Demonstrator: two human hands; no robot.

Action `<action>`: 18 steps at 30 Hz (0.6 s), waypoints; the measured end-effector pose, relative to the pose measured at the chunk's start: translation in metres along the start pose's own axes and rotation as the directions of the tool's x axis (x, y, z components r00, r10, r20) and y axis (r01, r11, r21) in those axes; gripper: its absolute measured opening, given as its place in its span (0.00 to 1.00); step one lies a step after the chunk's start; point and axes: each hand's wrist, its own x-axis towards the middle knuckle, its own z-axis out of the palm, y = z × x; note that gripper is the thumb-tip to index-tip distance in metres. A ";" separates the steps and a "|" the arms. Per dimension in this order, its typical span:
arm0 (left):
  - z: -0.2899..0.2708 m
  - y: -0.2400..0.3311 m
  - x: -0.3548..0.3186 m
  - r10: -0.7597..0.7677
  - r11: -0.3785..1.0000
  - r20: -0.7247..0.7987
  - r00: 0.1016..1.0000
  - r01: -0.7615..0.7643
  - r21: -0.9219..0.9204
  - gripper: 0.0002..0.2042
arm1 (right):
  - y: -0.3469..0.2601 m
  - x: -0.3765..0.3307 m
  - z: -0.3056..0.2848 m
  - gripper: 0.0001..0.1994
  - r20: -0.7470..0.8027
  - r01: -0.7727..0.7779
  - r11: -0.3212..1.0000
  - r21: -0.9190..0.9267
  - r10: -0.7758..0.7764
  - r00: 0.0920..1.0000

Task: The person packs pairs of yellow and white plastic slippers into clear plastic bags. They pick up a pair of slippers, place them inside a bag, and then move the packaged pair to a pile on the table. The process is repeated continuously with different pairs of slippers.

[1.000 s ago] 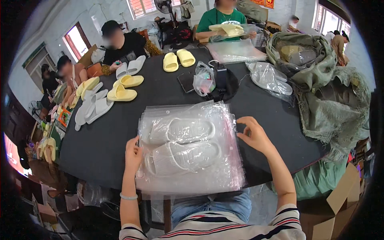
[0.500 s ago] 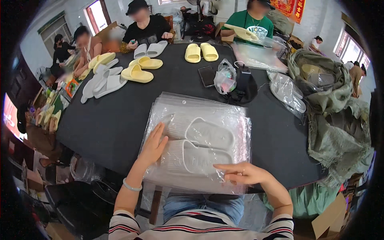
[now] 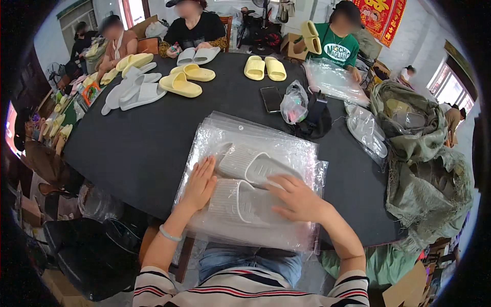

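A pair of light grey slippers [image 3: 241, 161] lies under clear film on a stack of clear plastic bags [image 3: 291, 143] in front of me. Both toes point left, one slipper beyond the other. My left hand [image 3: 199, 185] rests flat at the toe ends, fingers stretched out, holding nothing. Over the heel ends is my right hand [image 3: 295, 198], its fingers spread and empty; it hides part of both soles. Whether the right palm presses on the film I cannot tell.
Yellow slippers [image 3: 181, 86] and grey slippers [image 3: 140, 94] lie far left on the black table [image 3: 128, 153]. A phone [image 3: 271, 99], a small plastic bag [image 3: 294, 105] and bagged slippers [image 3: 365, 128] lie to the right, beside a green sack [image 3: 409, 123]. Co-workers sit across.
My right hand has moved from the near right part of the bag up over the heels, its fingers spreading. My left hand stays at the toes. A co-worker in green has tilted yellow slippers upright.
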 end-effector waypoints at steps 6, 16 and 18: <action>0.004 0.001 0.006 -0.020 0.999 0.052 0.998 0.018 0.043 0.27 | 0.032 0.066 0.067 0.28 0.053 -0.036 0.997 -0.069 0.040 0.998; 0.010 0.000 0.001 -0.079 0.966 0.133 0.988 0.042 0.257 0.31 | 0.051 0.019 0.055 0.23 0.072 -0.109 0.991 -0.072 0.114 0.991; 0.011 0.005 0.001 -0.094 0.914 0.162 0.982 0.021 0.405 0.32 | 0.047 -0.014 0.036 0.22 0.109 -0.204 0.979 -0.016 0.204 0.973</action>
